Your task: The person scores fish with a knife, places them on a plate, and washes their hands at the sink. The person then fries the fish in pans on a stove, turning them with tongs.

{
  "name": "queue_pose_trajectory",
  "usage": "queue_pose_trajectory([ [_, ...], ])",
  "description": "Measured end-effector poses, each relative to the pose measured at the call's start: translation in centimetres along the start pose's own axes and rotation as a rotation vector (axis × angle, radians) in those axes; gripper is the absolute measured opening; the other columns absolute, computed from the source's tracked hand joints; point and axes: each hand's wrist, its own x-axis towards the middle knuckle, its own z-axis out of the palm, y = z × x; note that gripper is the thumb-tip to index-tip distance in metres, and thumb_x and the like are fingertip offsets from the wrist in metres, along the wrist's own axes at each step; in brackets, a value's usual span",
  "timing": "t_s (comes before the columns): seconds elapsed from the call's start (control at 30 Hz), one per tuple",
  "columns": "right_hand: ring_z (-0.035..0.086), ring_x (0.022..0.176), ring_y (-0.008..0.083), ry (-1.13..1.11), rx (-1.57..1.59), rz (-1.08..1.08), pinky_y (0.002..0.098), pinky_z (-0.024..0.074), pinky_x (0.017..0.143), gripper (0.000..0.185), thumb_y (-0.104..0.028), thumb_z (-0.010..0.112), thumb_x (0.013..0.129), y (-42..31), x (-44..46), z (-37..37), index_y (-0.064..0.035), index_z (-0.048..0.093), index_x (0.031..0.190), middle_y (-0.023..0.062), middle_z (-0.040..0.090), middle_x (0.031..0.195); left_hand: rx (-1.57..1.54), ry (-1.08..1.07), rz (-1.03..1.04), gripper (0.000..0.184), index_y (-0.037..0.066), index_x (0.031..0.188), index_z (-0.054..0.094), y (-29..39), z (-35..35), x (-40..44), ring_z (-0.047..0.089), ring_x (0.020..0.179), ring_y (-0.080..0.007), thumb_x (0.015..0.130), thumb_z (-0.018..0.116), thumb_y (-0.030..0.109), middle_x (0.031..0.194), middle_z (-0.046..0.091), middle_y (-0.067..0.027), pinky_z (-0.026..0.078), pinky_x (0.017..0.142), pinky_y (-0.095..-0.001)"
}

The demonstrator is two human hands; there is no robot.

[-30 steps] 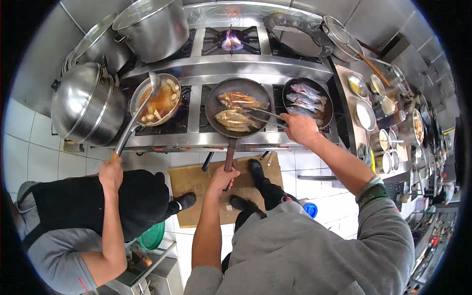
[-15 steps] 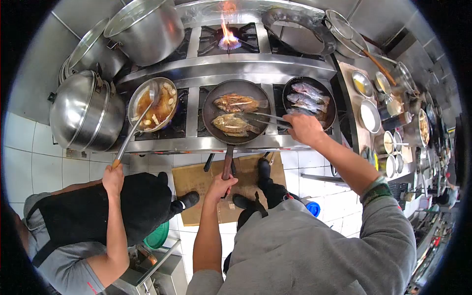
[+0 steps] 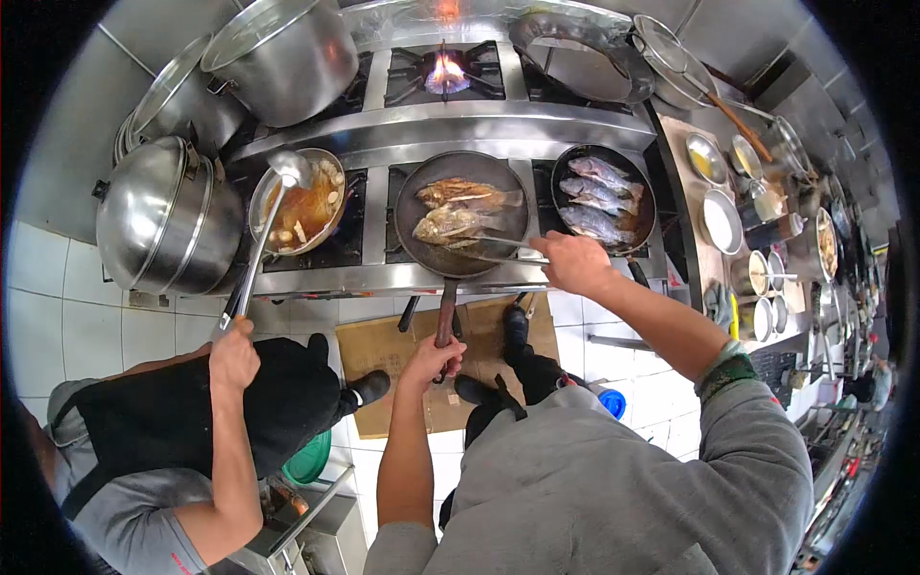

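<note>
My left hand [image 3: 431,362] is wrapped round the handle [image 3: 447,311] of a dark frying pan [image 3: 462,166] on the middle front burner. Inside the pan lie two browned fish, an upper fish [image 3: 458,192] and a lower fish [image 3: 446,226]. My right hand [image 3: 573,263] grips metal tongs [image 3: 508,241], whose tips reach around the tail side of the lower fish. Whether they clamp it firmly I cannot tell. Right of this pan, a second black pan [image 3: 634,172] holds three silvery fish [image 3: 599,199].
At left a co-worker's hand [image 3: 234,359] holds a ladle [image 3: 289,170] over a pan of brown broth [image 3: 297,225]. A flame [image 3: 447,75] burns on a back burner. Large pots [image 3: 287,72] stand at the back left. Bowls [image 3: 721,225] line the right counter.
My right hand and the tongs have shifted left and slightly down. The lower fish has tilted in the pan. The co-worker's ladle has risen out of the broth. The flame is lower.
</note>
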Motion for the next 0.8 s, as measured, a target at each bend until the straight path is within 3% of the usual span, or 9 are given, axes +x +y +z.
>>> queue_pose_trajectory([
  [0.23, 0.067, 0.107, 0.0375, 0.039, 0.195, 0.131, 0.0508, 0.0547, 0.090, 0.050, -0.027, 0.070, 0.084, 1.1, -0.4, -2.2, -0.0127, 0.060, 0.131, 0.0179, 0.069, 0.112, 0.066, 0.083, 0.010, 0.024, 0.011, 0.091, 0.055, -1.1, -0.1, 0.6, 0.048, 0.050, -0.0096, 0.088, 0.077, 0.020, 0.063, 0.051, 0.0021, 0.042, 0.044, -0.0286],
  [0.47, 0.065, 0.112, 0.0390, -0.195, 0.207, 0.114, 0.0494, 0.0521, 0.096, 0.059, -0.034, 0.072, 0.079, 4.3, 2.5, -1.1, -0.0128, 0.062, 0.133, 0.0211, 0.069, 0.116, 0.087, 0.073, 0.042, 0.024, 0.012, 0.091, 0.055, -0.6, 0.3, 0.3, 0.048, 0.049, -0.0092, 0.089, 0.077, 0.021, 0.062, 0.050, 0.0024, 0.041, 0.043, -0.0278],
  [0.57, 0.065, 0.111, 0.0389, -0.180, 0.161, 0.060, 0.0482, 0.0515, 0.097, 0.058, -0.035, 0.072, 0.079, 5.2, 1.8, -0.7, -0.0122, 0.063, 0.131, 0.0212, 0.069, 0.117, 0.102, 0.068, 0.033, 0.023, 0.011, 0.090, 0.055, -0.8, 0.2, 0.4, 0.048, 0.049, -0.0091, 0.089, 0.076, 0.020, 0.062, 0.051, 0.0023, 0.041, 0.043, -0.0278],
  [0.67, 0.066, 0.110, 0.0382, -0.119, 0.168, 0.136, 0.0479, 0.0519, 0.096, 0.057, -0.034, 0.073, 0.079, 4.1, 0.5, -2.4, -0.0107, 0.063, 0.130, 0.0206, 0.069, 0.116, 0.107, 0.072, 0.045, 0.023, 0.011, 0.090, 0.055, -0.5, 0.4, 0.3, 0.048, 0.048, -0.0093, 0.089, 0.076, 0.020, 0.062, 0.050, 0.0020, 0.040, 0.043, -0.0278],
  [0.8, 0.067, 0.110, 0.0361, -0.041, 0.126, 0.027, 0.0479, 0.0535, 0.094, 0.052, -0.029, 0.070, 0.081, 1.0, 2.0, -3.5, -0.0088, 0.063, 0.129, 0.0189, 0.070, 0.114, 0.113, 0.070, 0.068, 0.023, 0.010, 0.090, 0.055, -1.1, 0.4, 0.6, 0.048, 0.048, -0.0097, 0.089, 0.076, 0.021, 0.061, 0.051, 0.0016, 0.041, 0.043, -0.0276],
])
